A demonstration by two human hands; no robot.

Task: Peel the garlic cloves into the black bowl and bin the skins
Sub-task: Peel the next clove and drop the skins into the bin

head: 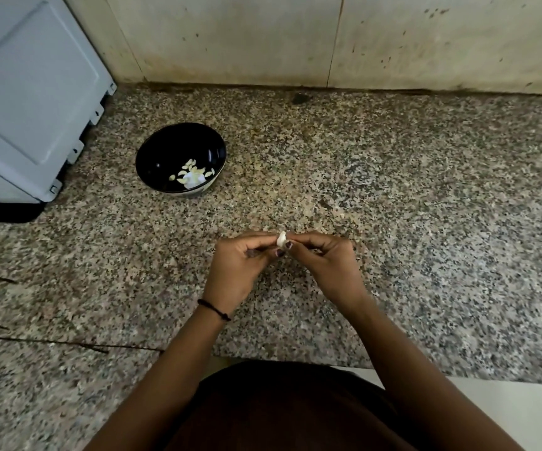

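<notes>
Left hand (240, 260), right hand (325, 258) pinch clove (281, 239) between.

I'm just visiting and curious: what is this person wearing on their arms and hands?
Both forearms are bare, no sleeves in view. A thin black cord bracelet circles the wrist of the left hand. Dark polish shows on its thumbnail and on that of the right hand.

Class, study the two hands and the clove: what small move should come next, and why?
Probably peel the clove further with a thumbnail. The left hand and right hand both pinch it above the counter; how far it is peeled is too small to tell. Peeled cloves lie in the bowl, ahead to the left.
</notes>
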